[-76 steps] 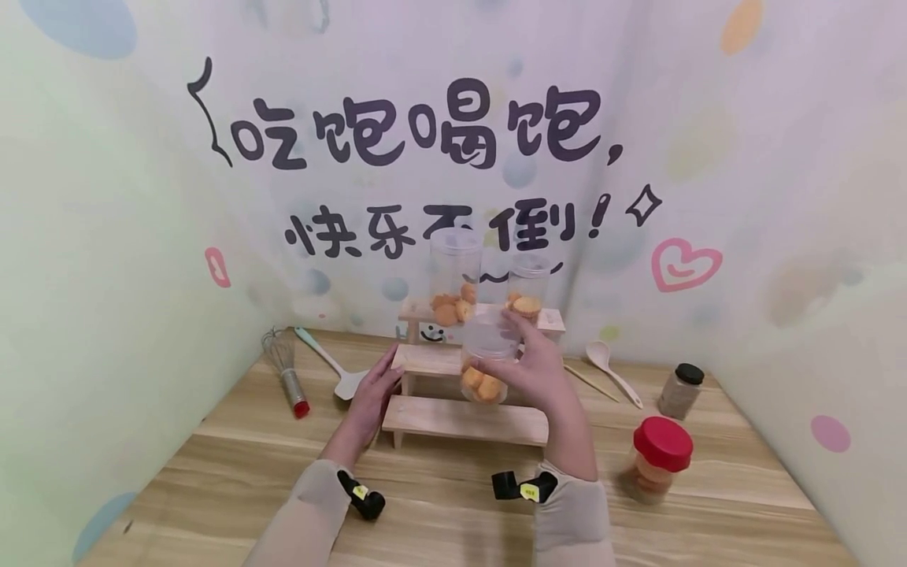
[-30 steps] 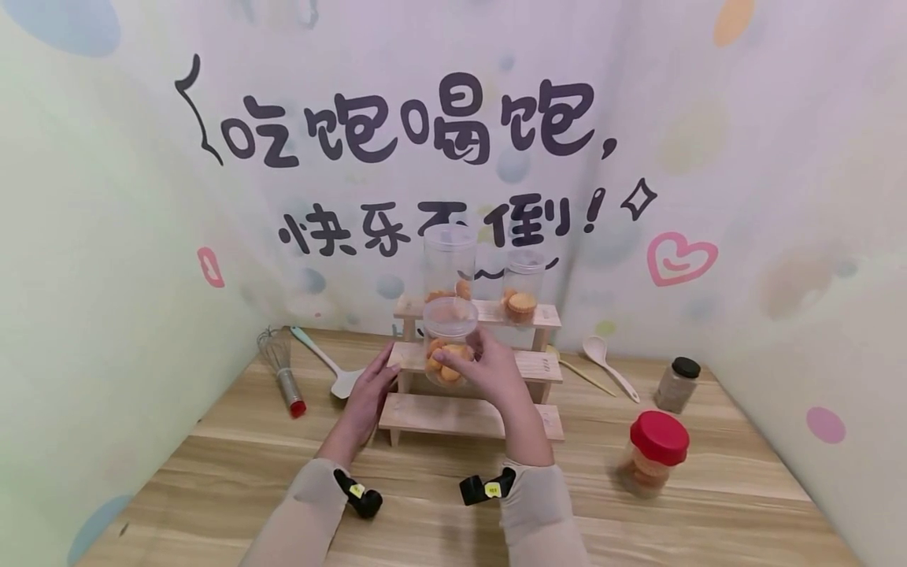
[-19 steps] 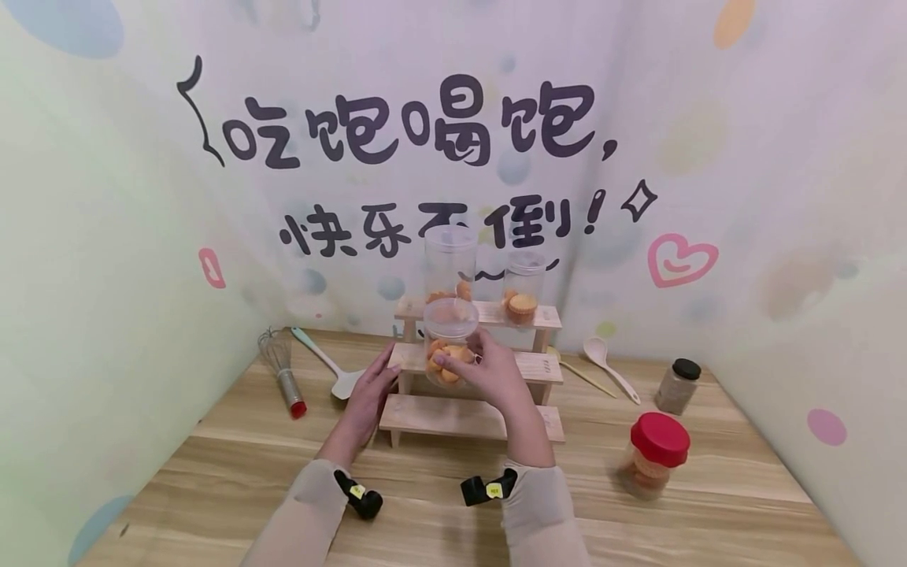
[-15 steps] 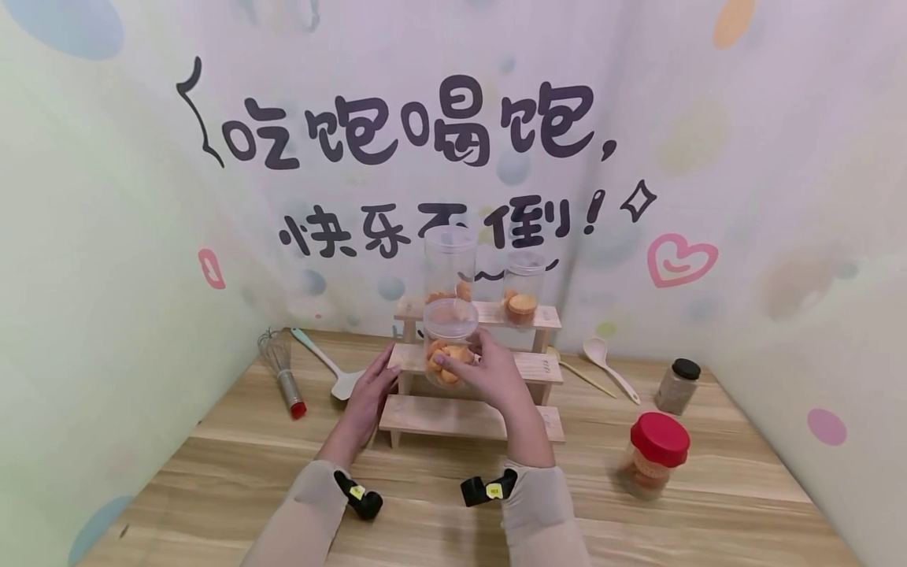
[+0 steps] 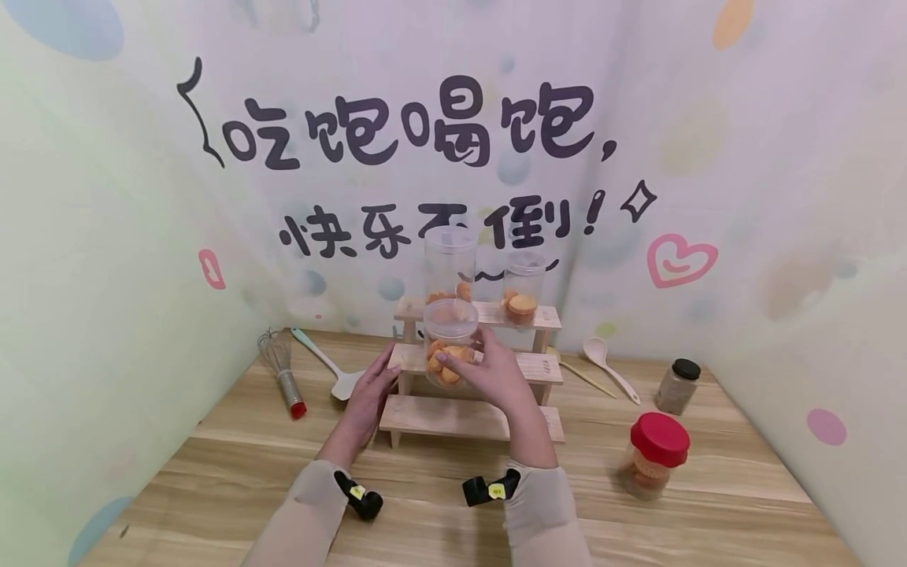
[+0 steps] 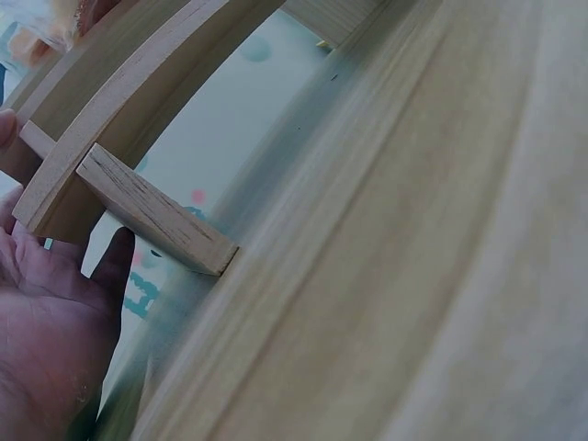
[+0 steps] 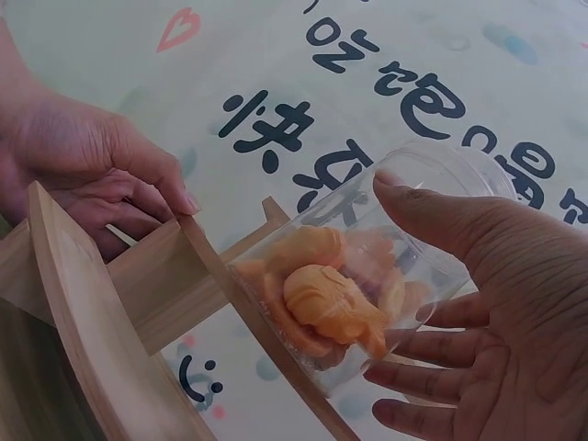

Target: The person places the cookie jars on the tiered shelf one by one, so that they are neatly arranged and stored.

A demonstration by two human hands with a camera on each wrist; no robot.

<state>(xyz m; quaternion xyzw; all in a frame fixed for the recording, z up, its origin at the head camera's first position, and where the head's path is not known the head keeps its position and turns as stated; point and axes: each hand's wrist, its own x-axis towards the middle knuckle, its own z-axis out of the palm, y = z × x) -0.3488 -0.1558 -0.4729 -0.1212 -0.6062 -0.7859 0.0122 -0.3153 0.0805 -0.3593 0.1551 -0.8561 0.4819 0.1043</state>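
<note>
A tiered wooden stand (image 5: 453,416) with three shelves stands on the table. My right hand (image 5: 496,374) holds a clear lidded jar of cookies (image 5: 446,358) at the left part of the middle shelf. In the right wrist view, its thumb lies along the jar near the lid and the other fingers are on the opposite side. My left hand (image 5: 372,390) grips the left end of the middle shelf, fingertips over its edge and other fingers beneath. Behind, on the top shelf, are a tall clear jar (image 5: 450,264) and a shorter jar (image 5: 523,287), both with cookies.
To the left lie a whisk (image 5: 285,378) and a white-headed spatula (image 5: 322,354). On the right are a pale spoon (image 5: 611,368), a black-lidded jar (image 5: 678,387) and a red-lidded cookie jar (image 5: 659,453). A patterned curtain (image 5: 708,157) hangs behind the table.
From 2.5 s to 1 s ago, my right hand moved the cookie jar leftward, to the left part of the middle shelf. Since then both hands have stayed almost still, the left at the stand throughout.
</note>
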